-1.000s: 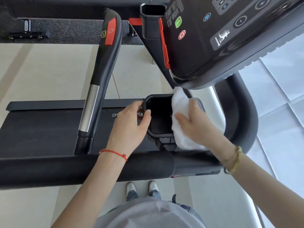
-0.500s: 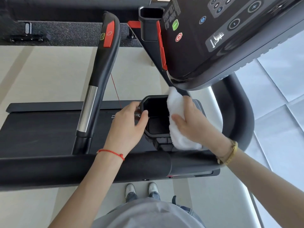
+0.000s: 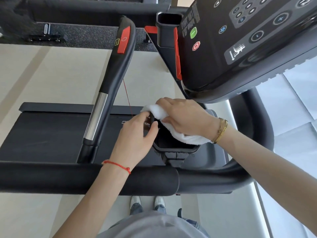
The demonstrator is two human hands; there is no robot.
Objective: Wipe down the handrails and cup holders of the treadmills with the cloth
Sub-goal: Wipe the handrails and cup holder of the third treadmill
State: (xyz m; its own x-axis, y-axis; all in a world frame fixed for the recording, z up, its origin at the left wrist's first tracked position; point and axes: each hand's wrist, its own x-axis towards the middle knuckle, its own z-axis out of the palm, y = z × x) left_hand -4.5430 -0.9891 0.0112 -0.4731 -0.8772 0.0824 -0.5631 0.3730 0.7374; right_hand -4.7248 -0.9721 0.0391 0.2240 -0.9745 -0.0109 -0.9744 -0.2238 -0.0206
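A black cup holder sits below the treadmill console, just beyond the near padded handrail. My left hand grips the holder's left rim, thumb inside and fingers outside. My right hand holds a white cloth and presses it over the holder's far left corner; the cloth drapes across the far and right rim. Most of the holder's far side is hidden under that hand and the cloth. A second cup holder stands at the far side of the console.
The console with buttons overhangs at the upper right. An inner handle with a red button and a chrome band slants left of the holder. A curved handrail wraps round on the right. The treadmill belt lies below. My shoes stand on the floor.
My right hand has slid the cloth from the holder's right rim leftward across the far edge to the far left corner. My left hand has kept its grip on the left rim.
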